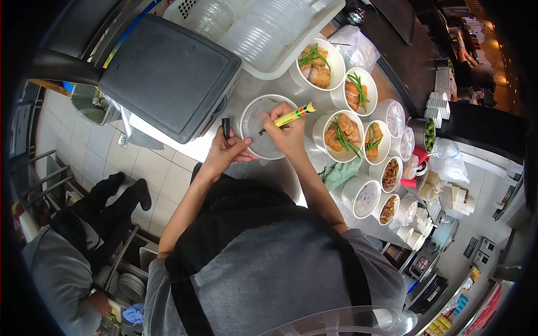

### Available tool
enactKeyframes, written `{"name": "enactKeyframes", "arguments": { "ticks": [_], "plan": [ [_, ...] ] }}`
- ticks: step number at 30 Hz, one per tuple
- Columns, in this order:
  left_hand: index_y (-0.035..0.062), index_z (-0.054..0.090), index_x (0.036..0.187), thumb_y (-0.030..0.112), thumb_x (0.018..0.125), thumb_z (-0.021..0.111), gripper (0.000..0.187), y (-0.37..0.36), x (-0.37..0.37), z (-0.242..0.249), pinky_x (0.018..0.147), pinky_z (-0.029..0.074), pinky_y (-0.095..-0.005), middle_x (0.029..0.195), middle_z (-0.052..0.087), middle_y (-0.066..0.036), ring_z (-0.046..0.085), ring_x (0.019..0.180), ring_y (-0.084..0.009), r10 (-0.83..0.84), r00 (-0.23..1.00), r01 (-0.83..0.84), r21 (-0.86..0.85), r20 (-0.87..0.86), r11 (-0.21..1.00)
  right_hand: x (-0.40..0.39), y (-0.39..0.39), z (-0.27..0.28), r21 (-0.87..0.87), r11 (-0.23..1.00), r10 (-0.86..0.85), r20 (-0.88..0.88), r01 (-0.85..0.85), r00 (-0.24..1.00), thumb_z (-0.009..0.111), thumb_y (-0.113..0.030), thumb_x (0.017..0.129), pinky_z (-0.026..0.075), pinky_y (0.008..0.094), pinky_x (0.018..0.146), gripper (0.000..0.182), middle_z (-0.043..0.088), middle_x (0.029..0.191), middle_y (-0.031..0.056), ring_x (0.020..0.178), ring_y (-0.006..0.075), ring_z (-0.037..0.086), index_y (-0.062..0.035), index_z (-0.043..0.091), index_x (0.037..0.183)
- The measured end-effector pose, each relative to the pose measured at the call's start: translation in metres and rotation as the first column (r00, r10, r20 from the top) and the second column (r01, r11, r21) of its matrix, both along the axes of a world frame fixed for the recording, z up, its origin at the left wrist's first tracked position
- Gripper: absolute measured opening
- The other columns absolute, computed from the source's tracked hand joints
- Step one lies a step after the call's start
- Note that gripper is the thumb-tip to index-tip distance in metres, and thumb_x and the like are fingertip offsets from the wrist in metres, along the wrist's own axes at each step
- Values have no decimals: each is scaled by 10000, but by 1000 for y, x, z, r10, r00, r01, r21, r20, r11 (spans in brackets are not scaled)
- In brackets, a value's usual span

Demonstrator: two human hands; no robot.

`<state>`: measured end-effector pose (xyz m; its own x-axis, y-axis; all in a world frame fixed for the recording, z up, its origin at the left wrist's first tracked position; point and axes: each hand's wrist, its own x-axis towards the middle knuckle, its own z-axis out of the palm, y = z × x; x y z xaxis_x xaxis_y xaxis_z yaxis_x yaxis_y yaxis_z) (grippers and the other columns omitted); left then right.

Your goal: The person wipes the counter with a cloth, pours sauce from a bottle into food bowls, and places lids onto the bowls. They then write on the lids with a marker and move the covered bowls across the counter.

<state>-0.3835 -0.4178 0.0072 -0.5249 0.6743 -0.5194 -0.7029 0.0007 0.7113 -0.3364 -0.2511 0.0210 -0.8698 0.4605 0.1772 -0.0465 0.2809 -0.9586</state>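
My right hand (287, 134) grips a yellow marker pen (294, 114), its dark tip down at the clear plastic lid (258, 119) in front of me. There is a small dark mark by the tip. With my left hand (227, 150) I hold the black marker cap (226, 128) upright between the fingers, and those fingers also touch the lid's left edge. The lid appears to sit on a round container. To the right stand white bowls, among them one with sliced meat and green beans (343, 134).
A black lidded box (168, 73) stands at the left, beside a white basket (269, 73) of stacked clear lids. A green cloth (341, 175) lies near several filled bowls. A co-worker (59, 274) is at lower left.
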Motion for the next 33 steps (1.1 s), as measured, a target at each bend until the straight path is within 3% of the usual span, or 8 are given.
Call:
{"name": "enactKeyframes", "arguments": {
  "ticks": [7, 10, 13, 16, 28, 31, 33],
  "plan": [
    [58, 240, 934, 117, 846, 600, 375, -1, -1, 1, 618, 562, -309, 763, 589, -162, 650, 678, -254, -13, 1000, 13, -2, -4, 1000, 0, 0, 1, 14, 999, -35, 14, 35, 999, 652, -22, 700, 291, 220, 442, 229, 424, 525, -22, 472, 52, 380, -58, 449, 600],
    [56, 240, 936, 119, 846, 601, 377, 0, -1, 1, 619, 561, -309, 762, 591, -161, 650, 678, -253, -15, 1000, 15, -12, -12, 1000, 0, 3, 2, -161, 980, -125, -21, 120, 992, 645, -27, 702, 291, 221, 442, 230, 417, 521, -21, 477, 47, 375, -58, 443, 597],
    [59, 243, 934, 123, 844, 604, 378, 0, 0, -4, 620, 562, -310, 760, 590, -162, 650, 675, -254, 0, 1000, 0, 3, -3, 1000, 1, 6, -1, -16, 994, -112, -11, 112, 994, 638, -16, 699, 290, 220, 443, 228, 410, 519, -20, 482, 44, 367, -53, 437, 597],
    [63, 244, 935, 127, 843, 609, 382, 0, 0, -1, 618, 562, -310, 758, 590, -162, 650, 671, -256, 0, 1000, 0, 1, -3, 1000, 3, 6, 0, 4, 997, -80, 12, 80, 997, 633, -7, 695, 289, 220, 442, 228, 408, 521, -17, 482, 44, 366, -48, 432, 597],
    [74, 249, 926, 123, 841, 611, 374, -1, 0, -3, 612, 564, -317, 756, 590, -164, 651, 664, -269, -6, 1000, 6, 8, -5, 1000, 4, 12, 2, -165, 980, -111, 6, 110, 994, 651, -2, 699, 301, 198, 457, 228, 428, 554, -40, 507, 28, 377, -53, 448, 610],
    [75, 249, 925, 121, 840, 611, 374, -1, 0, -2, 612, 565, -316, 753, 588, -163, 651, 665, -267, 1, 1000, -1, 12, 2, 1000, 5, 14, -3, -33, 996, -83, 15, 84, 996, 651, 0, 697, 301, 196, 456, 221, 434, 563, -36, 511, 27, 378, -49, 451, 617],
    [75, 250, 923, 118, 842, 609, 370, -1, 0, -4, 612, 566, -316, 752, 588, -163, 650, 666, -266, 2, 1000, -2, 11, -2, 1000, 4, 13, -2, -71, 993, -89, 6, 89, 996, 646, 18, 718, 297, 183, 467, 220, 426, 586, -47, 524, 19, 368, -58, 454, 639]
  ]
}}
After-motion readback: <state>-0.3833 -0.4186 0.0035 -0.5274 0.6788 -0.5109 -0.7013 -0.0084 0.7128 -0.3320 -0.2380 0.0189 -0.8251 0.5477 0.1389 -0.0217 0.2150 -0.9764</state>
